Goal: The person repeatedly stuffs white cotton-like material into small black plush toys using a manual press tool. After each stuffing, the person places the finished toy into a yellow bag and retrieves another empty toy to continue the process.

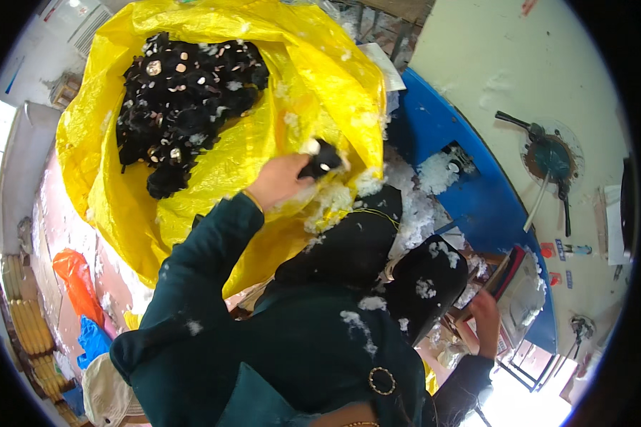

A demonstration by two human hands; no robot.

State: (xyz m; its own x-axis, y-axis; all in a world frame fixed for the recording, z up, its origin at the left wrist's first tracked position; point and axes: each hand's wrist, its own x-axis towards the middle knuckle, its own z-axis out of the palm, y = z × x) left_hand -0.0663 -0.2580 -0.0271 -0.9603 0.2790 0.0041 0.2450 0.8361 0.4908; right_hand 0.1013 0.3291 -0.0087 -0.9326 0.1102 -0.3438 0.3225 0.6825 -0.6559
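Black plush piece [323,159] held at the rim of a yellow bag [263,149].

The left hand [281,181] is closed around the plush piece beside a heap of black plush pieces [181,99] in the bag. The right hand [486,317] grips the edge of a red-rimmed box [523,288]. White stuffing [434,174] fills the blue bin [491,199].
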